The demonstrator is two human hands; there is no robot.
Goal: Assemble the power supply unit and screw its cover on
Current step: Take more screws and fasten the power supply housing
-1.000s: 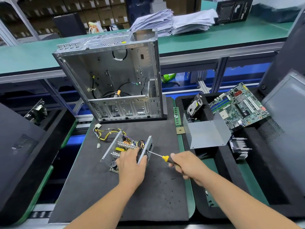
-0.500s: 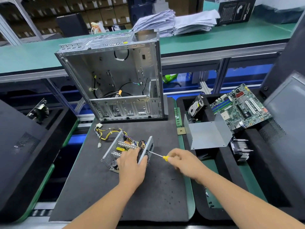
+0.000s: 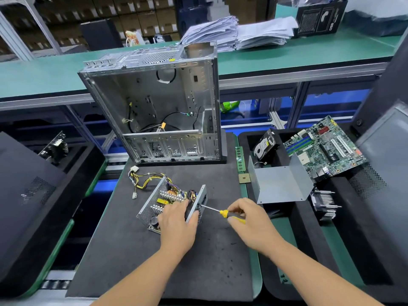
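The open power supply unit (image 3: pixel 159 200) lies on the black foam mat (image 3: pixel 123 250), its circuit board and heat sinks exposed and its yellow and black cable bundle (image 3: pixel 145 180) trailing to the upper left. My left hand (image 3: pixel 176 221) grips the unit's right end plate, thumb on the outer face. My right hand (image 3: pixel 249 219) holds a yellow-and-black screwdriver (image 3: pixel 223 212), whose tip touches the outer face of that end plate. The bent grey metal cover (image 3: pixel 280 184) stands apart to the right, at the edge of the black tray.
An empty computer case (image 3: pixel 154 111) stands upright at the back of the mat. The black tray (image 3: pixel 309 250) on the right holds a motherboard (image 3: pixel 324 146), a hard drive (image 3: pixel 265 144) and a heat sink (image 3: pixel 324 204). A memory stick (image 3: pixel 240 159) and a CPU (image 3: pixel 244 178) lie between mat and tray.
My right hand has slid forward along the screwdriver handle towards the unit and turned on it. The left hand stays on the unit, which has not moved.
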